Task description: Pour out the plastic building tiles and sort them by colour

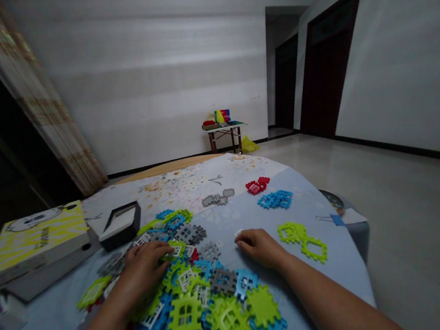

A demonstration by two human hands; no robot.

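A heap of interlocking plastic tiles (pixel 200 306) in green, blue, grey and white lies on the cloth-covered table (pixel 247 210) in front of me. My left hand (pixel 146 267) rests on top of the heap with its fingers curled over the tiles; what it grips is hidden. My right hand (pixel 259 246) lies at the heap's right edge, fingers bent down onto a small white tile (pixel 238 233). Sorted apart lie green tiles (pixel 301 238), blue tiles (pixel 275 199), red tiles (pixel 257 184) and grey tiles (pixel 217 198).
A yellow box (pixel 35 242) and a small dark open box (pixel 121 224) sit at the table's left. A clip (pixel 329 218) holds the cloth at the right edge. A small far table (pixel 225 128) with coloured items stands by the wall. Dark doorways are on the right.
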